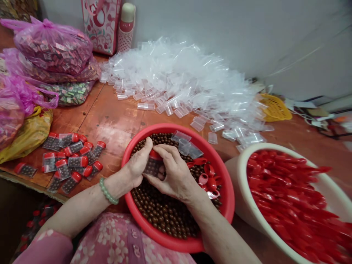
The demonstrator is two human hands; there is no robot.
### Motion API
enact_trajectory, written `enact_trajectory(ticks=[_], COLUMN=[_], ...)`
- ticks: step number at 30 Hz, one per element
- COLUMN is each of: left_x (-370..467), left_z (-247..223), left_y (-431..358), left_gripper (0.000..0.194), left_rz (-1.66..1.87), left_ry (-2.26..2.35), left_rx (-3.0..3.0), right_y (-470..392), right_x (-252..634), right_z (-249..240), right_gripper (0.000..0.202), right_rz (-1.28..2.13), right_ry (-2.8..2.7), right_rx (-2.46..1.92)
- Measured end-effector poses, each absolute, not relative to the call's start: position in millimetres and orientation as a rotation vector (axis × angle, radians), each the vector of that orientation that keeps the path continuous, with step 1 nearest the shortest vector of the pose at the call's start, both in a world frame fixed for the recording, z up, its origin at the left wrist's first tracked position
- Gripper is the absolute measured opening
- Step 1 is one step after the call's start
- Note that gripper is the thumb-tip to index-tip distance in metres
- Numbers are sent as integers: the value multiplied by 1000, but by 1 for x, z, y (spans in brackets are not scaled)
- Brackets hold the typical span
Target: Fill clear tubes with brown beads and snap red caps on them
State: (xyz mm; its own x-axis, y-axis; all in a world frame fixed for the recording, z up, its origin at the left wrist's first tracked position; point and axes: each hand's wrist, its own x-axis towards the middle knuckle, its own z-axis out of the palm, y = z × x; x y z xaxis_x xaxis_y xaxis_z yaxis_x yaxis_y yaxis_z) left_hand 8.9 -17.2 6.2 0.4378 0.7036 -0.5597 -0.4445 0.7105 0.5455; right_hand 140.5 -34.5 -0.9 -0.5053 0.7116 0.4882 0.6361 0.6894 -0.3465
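Note:
A small clear plastic container (153, 168) with a red cap and dark brown balls inside is between my two hands, above the basin. My right hand (176, 172) grips it from the right, thumb below and fingers over the top. My left hand (138, 161), wearing a green bead bracelet, presses against its left side with the thumb raised; the other fingers are mostly hidden. Beneath both hands, a red basin (229, 205) holds many round brown balls (162, 216). Several clear sleeves (189, 146) and red caps (210, 179) lie on the balls.
Filled red-capped containers (74, 161) lie at left. A heap of clear plastic sleeves (176, 80) spreads along the wall. A cream tub (239, 172) of red caps stands at right. Pink bags (55, 47), a thermos (126, 29) and a yellow basket (275, 108) sit farther back.

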Motion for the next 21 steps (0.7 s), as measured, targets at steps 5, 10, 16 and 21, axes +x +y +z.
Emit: enact_trajectory(ticks=[5, 10, 16, 21], left_x=[24, 28, 26, 21], left_z=[14, 7, 3, 3], left_y=[-25, -28, -26, -23], left_gripper=[33, 37, 40, 37], left_rz=[883, 999, 994, 1038], left_ry=[1102, 1187, 1187, 1106], left_rx=[448, 605, 764, 625], right_y=[-37, -40, -41, -38], right_x=[142, 141, 139, 136], right_z=[3, 5, 3, 9], right_gripper=[60, 57, 59, 68], right_rz=[-24, -161, -204, 96], right_ry=[-2278, -2317, -2310, -2344], right_rx=[-999, -981, -993, -1050])
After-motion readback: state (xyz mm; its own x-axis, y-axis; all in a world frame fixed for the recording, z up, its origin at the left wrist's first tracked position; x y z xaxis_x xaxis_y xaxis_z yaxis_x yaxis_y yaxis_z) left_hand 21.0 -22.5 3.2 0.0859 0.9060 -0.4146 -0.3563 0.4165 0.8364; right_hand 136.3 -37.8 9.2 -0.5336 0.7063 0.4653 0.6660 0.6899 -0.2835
